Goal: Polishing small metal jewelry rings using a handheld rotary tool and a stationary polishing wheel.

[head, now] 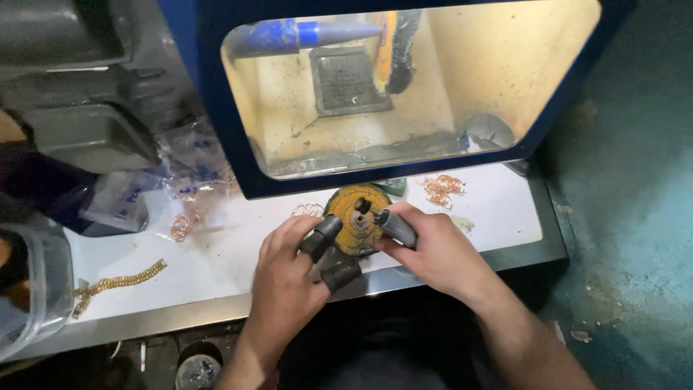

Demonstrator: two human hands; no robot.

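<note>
A round yellow cloth buffing wheel (355, 214) with a dark hub lies at the front of the white bench top (224, 263). My left hand (289, 278) touches its left side, with dark finger guards on the thumb and fingers. From the right, my right hand (433, 249), also with a grey guard on one finger, grips the wheel's edge. Both hands hold the wheel between them, just in front of the blue-framed polishing cabinet (209, 87).
Inside the cabinet hang a blue spindle (303, 32) and a mounted buffing wheel (395, 43). A gold chain (119, 282) lies front left. Coppery rings (442, 189) and rings (184, 224) are scattered about, beside plastic bags (115, 202). A clear tub (32, 289) stands at the far left.
</note>
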